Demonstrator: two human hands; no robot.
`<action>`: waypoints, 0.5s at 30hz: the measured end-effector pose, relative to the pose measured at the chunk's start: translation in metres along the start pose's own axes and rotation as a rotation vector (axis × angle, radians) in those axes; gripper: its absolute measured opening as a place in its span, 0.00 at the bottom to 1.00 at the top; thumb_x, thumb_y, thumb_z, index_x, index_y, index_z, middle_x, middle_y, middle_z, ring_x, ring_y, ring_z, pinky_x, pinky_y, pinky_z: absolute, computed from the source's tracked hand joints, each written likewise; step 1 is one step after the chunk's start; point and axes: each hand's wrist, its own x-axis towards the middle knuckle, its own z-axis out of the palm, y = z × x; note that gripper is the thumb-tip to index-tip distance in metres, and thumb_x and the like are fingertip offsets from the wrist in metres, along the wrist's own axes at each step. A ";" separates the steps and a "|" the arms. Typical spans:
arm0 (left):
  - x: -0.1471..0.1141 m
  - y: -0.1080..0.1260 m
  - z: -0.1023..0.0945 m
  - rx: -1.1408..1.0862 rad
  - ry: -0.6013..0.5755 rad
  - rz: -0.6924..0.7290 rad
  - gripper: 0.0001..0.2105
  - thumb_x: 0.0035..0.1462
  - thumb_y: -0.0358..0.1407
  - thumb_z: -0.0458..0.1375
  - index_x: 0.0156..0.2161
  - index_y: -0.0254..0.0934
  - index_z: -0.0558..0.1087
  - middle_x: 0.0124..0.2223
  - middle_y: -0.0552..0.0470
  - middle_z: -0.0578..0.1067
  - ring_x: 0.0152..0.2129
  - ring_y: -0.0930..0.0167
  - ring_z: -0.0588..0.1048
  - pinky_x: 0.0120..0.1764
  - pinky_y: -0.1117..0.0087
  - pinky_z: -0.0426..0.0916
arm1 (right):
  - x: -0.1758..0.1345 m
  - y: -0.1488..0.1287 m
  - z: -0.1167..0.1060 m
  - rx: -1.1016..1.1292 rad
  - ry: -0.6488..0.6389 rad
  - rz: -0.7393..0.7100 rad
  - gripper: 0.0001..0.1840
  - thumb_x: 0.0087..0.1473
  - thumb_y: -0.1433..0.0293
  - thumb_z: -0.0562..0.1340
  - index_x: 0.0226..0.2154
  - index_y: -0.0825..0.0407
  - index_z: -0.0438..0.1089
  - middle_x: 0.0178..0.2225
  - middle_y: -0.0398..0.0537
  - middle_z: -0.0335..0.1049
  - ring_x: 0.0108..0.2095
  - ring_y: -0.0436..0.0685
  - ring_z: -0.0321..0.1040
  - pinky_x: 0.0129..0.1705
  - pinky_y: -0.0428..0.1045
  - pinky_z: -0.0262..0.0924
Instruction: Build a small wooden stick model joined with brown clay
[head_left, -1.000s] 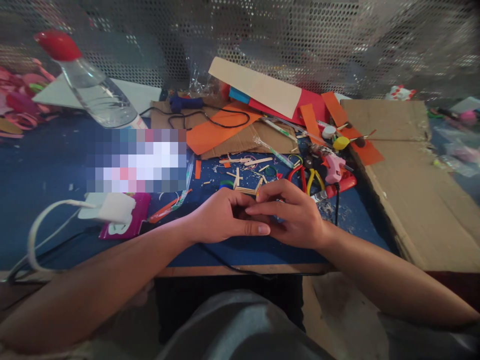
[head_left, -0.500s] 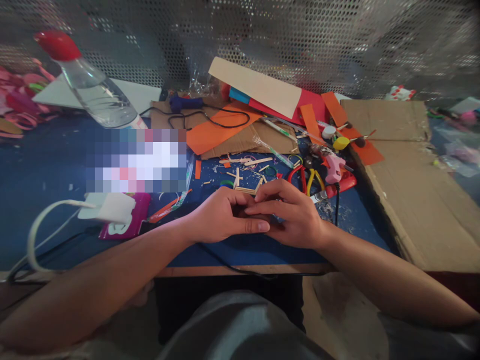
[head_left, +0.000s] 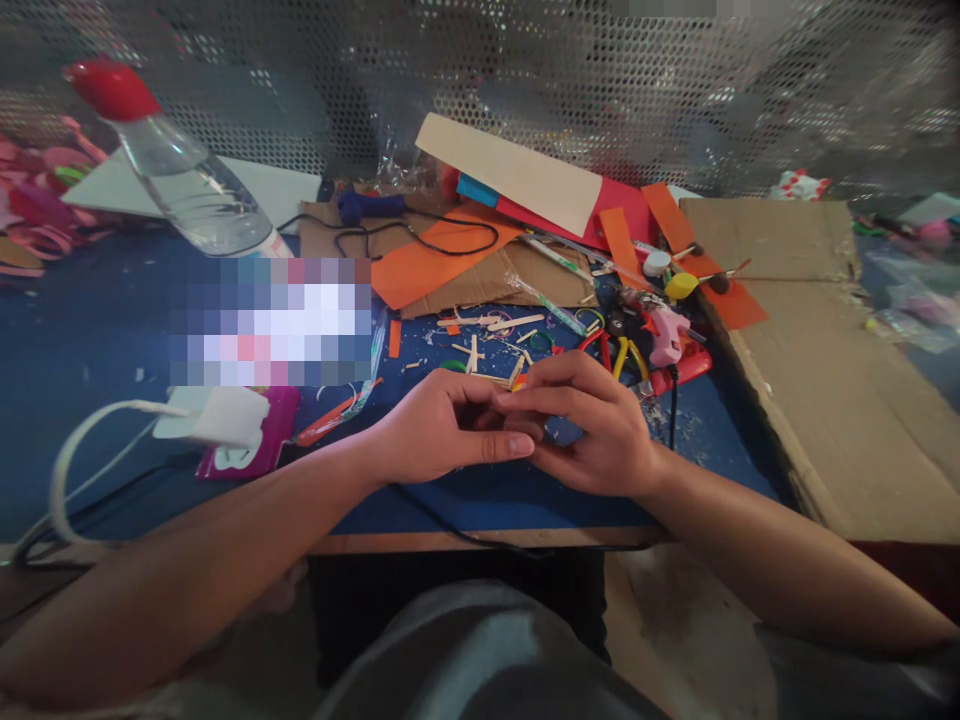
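My left hand [head_left: 442,425] and my right hand [head_left: 596,425] meet above the blue tabletop near its front edge. The left fingers curl inward, and the left thumb lies across toward the right hand. Bent right fingers touch the left fingertips. Both hands are closed, and whatever sits between the fingers is hidden. Just beyond the fingertips lie wooden craft sticks [head_left: 474,352], some joined into a small piece [head_left: 517,372] partly covered by my hands. Pliers with red and yellow handles [head_left: 621,358] rest right of them, close to a pink glue gun [head_left: 666,335].
A water bottle with a red cap [head_left: 202,185] stands at left, behind a white plug on a magenta power block [head_left: 281,430]. Orange paper [head_left: 442,255] and cardboard [head_left: 840,400] lie behind and at right. A black cable [head_left: 450,525] runs along the front edge.
My right fingers have shifted slightly over the left fingertips, and a gap now shows between the right thumb and fingers. The things on the table have stayed in place.
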 end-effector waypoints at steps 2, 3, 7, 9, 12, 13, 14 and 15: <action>0.001 -0.001 0.000 0.009 0.006 0.013 0.19 0.56 0.47 0.78 0.41 0.32 0.83 0.32 0.54 0.75 0.29 0.74 0.68 0.33 0.73 0.64 | 0.001 0.000 -0.002 -0.011 0.000 -0.009 0.20 0.68 0.67 0.71 0.60 0.47 0.79 0.47 0.51 0.77 0.45 0.57 0.79 0.45 0.53 0.81; 0.001 -0.001 -0.001 0.013 0.007 0.016 0.20 0.56 0.48 0.78 0.41 0.32 0.83 0.31 0.55 0.74 0.28 0.74 0.67 0.32 0.73 0.63 | 0.001 0.000 -0.002 -0.021 0.007 -0.013 0.18 0.69 0.67 0.71 0.59 0.46 0.79 0.47 0.51 0.77 0.44 0.56 0.79 0.45 0.53 0.81; 0.002 -0.001 -0.001 0.009 0.017 0.042 0.21 0.56 0.50 0.78 0.41 0.33 0.84 0.30 0.55 0.75 0.26 0.75 0.67 0.30 0.74 0.63 | 0.002 -0.001 -0.003 -0.061 0.051 -0.004 0.17 0.67 0.68 0.73 0.57 0.44 0.80 0.45 0.49 0.77 0.41 0.55 0.78 0.42 0.52 0.80; 0.002 -0.001 -0.001 -0.004 0.024 0.059 0.21 0.56 0.50 0.78 0.41 0.33 0.84 0.32 0.52 0.78 0.28 0.74 0.71 0.33 0.73 0.67 | 0.002 -0.001 -0.003 -0.053 0.054 0.001 0.19 0.65 0.69 0.74 0.58 0.44 0.79 0.45 0.49 0.76 0.40 0.55 0.78 0.41 0.51 0.80; 0.001 -0.002 -0.001 -0.033 0.005 0.066 0.19 0.60 0.47 0.77 0.44 0.32 0.84 0.35 0.49 0.81 0.31 0.72 0.75 0.37 0.71 0.72 | 0.003 -0.001 -0.005 0.016 -0.004 0.000 0.25 0.66 0.65 0.73 0.63 0.49 0.76 0.49 0.53 0.76 0.44 0.57 0.78 0.44 0.53 0.81; 0.001 -0.002 -0.001 -0.048 -0.009 0.069 0.17 0.61 0.45 0.76 0.45 0.32 0.84 0.35 0.50 0.81 0.32 0.72 0.76 0.37 0.72 0.73 | 0.003 -0.001 -0.005 0.046 -0.034 -0.006 0.25 0.67 0.64 0.71 0.64 0.51 0.75 0.50 0.55 0.75 0.47 0.58 0.78 0.46 0.54 0.81; 0.000 -0.002 0.000 -0.067 -0.022 0.077 0.15 0.62 0.43 0.76 0.44 0.32 0.84 0.35 0.50 0.81 0.32 0.72 0.76 0.37 0.72 0.73 | 0.003 -0.001 -0.006 0.070 -0.061 -0.014 0.25 0.68 0.64 0.69 0.64 0.53 0.74 0.51 0.56 0.74 0.49 0.59 0.78 0.48 0.55 0.81; 0.000 -0.002 0.000 -0.090 -0.032 0.089 0.12 0.62 0.40 0.75 0.42 0.33 0.83 0.35 0.51 0.81 0.32 0.73 0.76 0.36 0.73 0.72 | 0.003 -0.001 -0.006 0.086 -0.082 -0.024 0.24 0.69 0.65 0.68 0.63 0.54 0.75 0.52 0.57 0.73 0.50 0.59 0.78 0.50 0.55 0.81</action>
